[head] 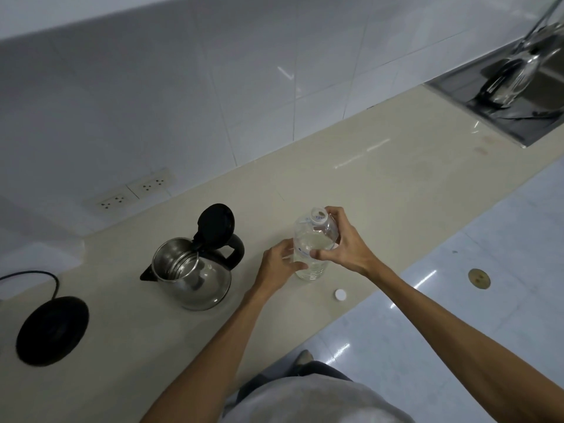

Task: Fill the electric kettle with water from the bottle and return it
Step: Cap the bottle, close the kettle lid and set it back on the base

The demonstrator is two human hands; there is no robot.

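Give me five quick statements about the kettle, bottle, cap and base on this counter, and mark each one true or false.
1. The kettle has its lid open. True.
2. The kettle sits on its base. False: it stands on the counter, apart from the base and to its right.
3. The cap is screwed onto the bottle. False: the bottle's mouth is open and the cap lies on the counter near it.
4. Both hands are on the bottle. True: the left hand holds its lower side, the right hand its upper part.
5. The bottle is being tipped over the kettle. False: it is beside the kettle, to its right, not over it.
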